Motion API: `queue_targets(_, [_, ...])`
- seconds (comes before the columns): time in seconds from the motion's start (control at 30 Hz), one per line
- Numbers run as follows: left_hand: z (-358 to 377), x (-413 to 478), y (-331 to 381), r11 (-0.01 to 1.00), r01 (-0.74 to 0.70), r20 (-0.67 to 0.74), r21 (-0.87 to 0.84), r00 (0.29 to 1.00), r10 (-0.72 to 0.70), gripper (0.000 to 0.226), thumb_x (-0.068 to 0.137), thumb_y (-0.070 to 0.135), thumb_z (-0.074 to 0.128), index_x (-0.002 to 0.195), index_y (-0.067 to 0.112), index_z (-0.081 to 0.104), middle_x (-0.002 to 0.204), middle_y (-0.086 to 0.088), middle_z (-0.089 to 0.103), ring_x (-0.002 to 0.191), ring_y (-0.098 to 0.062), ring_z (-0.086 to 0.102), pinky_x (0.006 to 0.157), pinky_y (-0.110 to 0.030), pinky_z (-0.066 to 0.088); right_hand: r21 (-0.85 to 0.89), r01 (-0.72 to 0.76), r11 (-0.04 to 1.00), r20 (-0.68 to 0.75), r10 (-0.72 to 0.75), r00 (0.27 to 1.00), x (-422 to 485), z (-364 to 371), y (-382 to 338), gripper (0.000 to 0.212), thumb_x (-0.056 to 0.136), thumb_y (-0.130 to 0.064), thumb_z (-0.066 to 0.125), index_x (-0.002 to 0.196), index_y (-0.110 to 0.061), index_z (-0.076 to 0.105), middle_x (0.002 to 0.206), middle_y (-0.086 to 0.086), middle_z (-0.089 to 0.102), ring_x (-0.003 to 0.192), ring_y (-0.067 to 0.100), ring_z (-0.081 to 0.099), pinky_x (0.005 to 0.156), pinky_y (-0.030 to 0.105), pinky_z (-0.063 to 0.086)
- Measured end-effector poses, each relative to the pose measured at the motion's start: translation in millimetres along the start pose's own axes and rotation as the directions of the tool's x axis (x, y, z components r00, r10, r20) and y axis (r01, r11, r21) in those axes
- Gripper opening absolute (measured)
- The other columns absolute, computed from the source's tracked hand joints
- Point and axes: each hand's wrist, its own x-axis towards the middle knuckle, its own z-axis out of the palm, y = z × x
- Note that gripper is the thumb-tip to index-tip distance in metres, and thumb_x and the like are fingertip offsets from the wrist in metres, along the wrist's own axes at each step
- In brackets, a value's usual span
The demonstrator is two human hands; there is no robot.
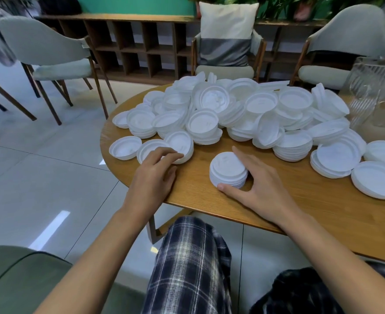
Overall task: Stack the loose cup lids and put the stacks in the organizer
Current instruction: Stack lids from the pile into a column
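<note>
left hand (pixel 153 177), centre left of frame: fingers (pixel 169 155) bent, tips on the near rim of a loose lid (pixel 180 146), thumb below, apparently pinching it. right hand (pixel 262 180), centre: thumb in front and fingers behind, spread wide and cupped round a short stack (pixel 229 168) standing on the table (pixel 300 211).

beyond, a heap of lids (pixel 232 109) fills the middle and right of the tabletop. the clear organizer (pixel 377 98) stands at upper right and looks empty.

the lids look very light, thin and slightly bendy, so they likely nest easily and slide. best held by the rim; a stack by its sides.

count: two hands, one held stack, one organizer, several part-stacks, dozens of lids, too many to count.
</note>
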Motion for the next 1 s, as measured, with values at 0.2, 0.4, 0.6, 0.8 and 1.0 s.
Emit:
queue_targets(0.2, [5, 6, 17, 0.99, -0.092, 0.004, -0.104, 0.996, 0.093, 0.038, 0.091, -0.008, 0.071, 0.125, 0.01, 0.073, 0.126, -0.006, 0.065, 0.111, -0.016, 0.064, 0.088, -0.029, 0.056, 0.005, -0.008, 1.0, -0.014, 0.008, 1.0, -4, -5, 2, 0.098, 0.079, -0.055, 0.085, 0.161, -0.03, 0.037, 0.153, -0.014, 0.048, 0.131, -0.012, 0.033, 0.099, -0.008, 0.015])
queue_targets(0.4, [15, 9, 47, 0.965, -0.175, -0.013, -0.194, 0.984, 0.176, 0.036, 0.091, -0.009, 0.071, 0.124, 0.006, 0.074, 0.119, -0.007, 0.068, 0.109, -0.019, 0.067, 0.092, -0.024, 0.053, 0.002, -0.049, 0.999, -0.05, 0.049, 0.998, -14, -19, 8, 0.096, 0.078, -0.052, 0.087, 0.159, -0.028, 0.041, 0.152, -0.012, 0.051, 0.137, 0.001, 0.043, 0.112, 0.021, 0.03])
queue_targets(0.6, [25, 20, 87, 0.917, -0.161, -0.147, -0.365, 0.983, 0.114, 0.027, 0.092, -0.01, 0.071, 0.113, 0.006, 0.078, 0.112, -0.005, 0.073, 0.108, -0.012, 0.069, 0.094, -0.019, 0.05, -0.016, -0.063, 0.998, -0.064, 0.062, 0.996, -24, -34, 22, 0.095, 0.077, -0.051, 0.087, 0.158, -0.027, 0.043, 0.152, -0.014, 0.049, 0.131, -0.01, 0.035, 0.103, -0.001, 0.02])
queue_targets(0.8, [34, 36, 125, 0.669, 0.144, 0.001, -0.729, 0.978, -0.209, 0.024, 0.095, -0.004, 0.07, 0.106, 0.016, 0.078, 0.107, 0.007, 0.076, 0.108, -0.014, 0.07, 0.085, -0.026, 0.055, -0.021, -0.08, 0.997, -0.078, 0.078, 0.994, -35, -50, 38, 0.094, 0.077, -0.05, 0.088, 0.157, -0.027, 0.044, 0.152, -0.014, 0.05, 0.134, -0.004, 0.041, 0.101, -0.003, 0.022])
queue_targets(1.0, [48, 49, 137, 0.396, 0.305, 0.149, -0.866, 0.914, -0.376, 0.022, 0.095, -0.005, 0.068, 0.112, 0.006, 0.076, 0.101, 0.005, 0.078, 0.098, -0.007, 0.07, 0.085, -0.019, 0.051, -0.015, -0.087, 0.996, -0.098, 0.085, 0.992, -41, -59, 52, 0.094, 0.078, -0.054, 0.086, 0.158, -0.029, 0.043, 0.153, -0.015, 0.049, 0.139, -0.002, 0.042, 0.107, 0.003, 0.025])
